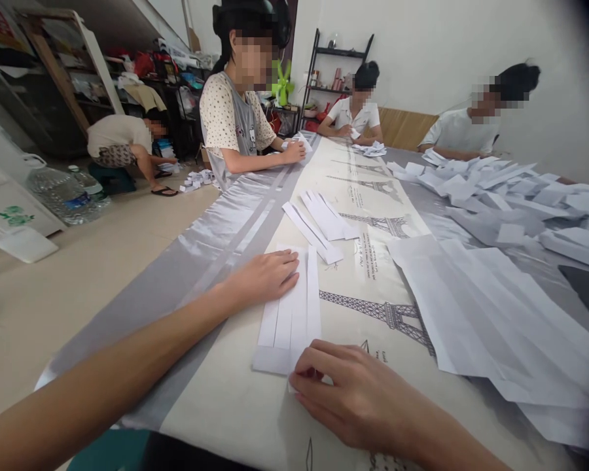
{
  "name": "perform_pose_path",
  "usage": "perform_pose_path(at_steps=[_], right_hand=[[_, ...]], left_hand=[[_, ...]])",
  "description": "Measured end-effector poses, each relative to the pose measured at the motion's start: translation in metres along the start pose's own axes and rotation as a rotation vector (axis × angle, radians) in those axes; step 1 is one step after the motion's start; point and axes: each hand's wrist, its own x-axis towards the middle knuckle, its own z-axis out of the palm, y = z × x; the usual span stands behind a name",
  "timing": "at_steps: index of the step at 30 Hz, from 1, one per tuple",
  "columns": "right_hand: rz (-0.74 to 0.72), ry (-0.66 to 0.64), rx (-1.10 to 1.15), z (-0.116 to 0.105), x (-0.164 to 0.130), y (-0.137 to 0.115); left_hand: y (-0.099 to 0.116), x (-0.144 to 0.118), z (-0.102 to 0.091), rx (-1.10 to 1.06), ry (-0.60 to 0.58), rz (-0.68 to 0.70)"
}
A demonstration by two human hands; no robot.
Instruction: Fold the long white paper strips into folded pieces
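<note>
- Lying flat and open, the left hand pressed palm-down on the far end of a set of folded white paper strips, gripping nothing.
- The right hand sat at the near end of those strips, at about 5 o'clock from the left hand, its fingers curled and its fingertips pinching the near edge of the paper.
- The strips lay side by side on the table, just past the person's forearms, running lengthwise from 6 o'clock towards 12 o'clock.
- The table wore a cloth printed with Eiffel Tower drawings, one of them just at 3 o'clock from the strips.
- More loose strips lay at 12 o'clock, apart from the held set.
- Large white sheets spread at 3 o'clock, and a heap of folded paper pieces lay at about 2 o'clock, further off.
- A person in a spotted top sat at the table's left edge at 11 o'clock, hands on paper.
- Two people in white shirts sat at the far end, one at 12 o'clock, one at 1 o'clock.
- Another person crouched on the floor at 10 o'clock, near large water bottles.
</note>
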Motion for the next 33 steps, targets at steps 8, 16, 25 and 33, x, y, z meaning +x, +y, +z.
perform_pose_path(at_steps=[8, 16, 25, 33], right_hand=[[0.285, 0.061, 0.350, 0.002, 0.001, 0.005], [0.425, 0.043, 0.503, 0.004, 0.006, 0.009], [0.420, 0.027, 0.466, 0.007, 0.006, 0.011], [0.394, 0.049, 0.440, 0.012, 0.004, 0.012]], left_hand=[[0.000, 0.001, 0.003, 0.020, -0.004, -0.005], [0.001, 0.000, 0.002, 0.023, 0.012, 0.007], [0.002, 0.001, 0.001, 0.023, -0.023, -0.002], [0.002, 0.001, 0.000, 0.034, -0.004, 0.008]])
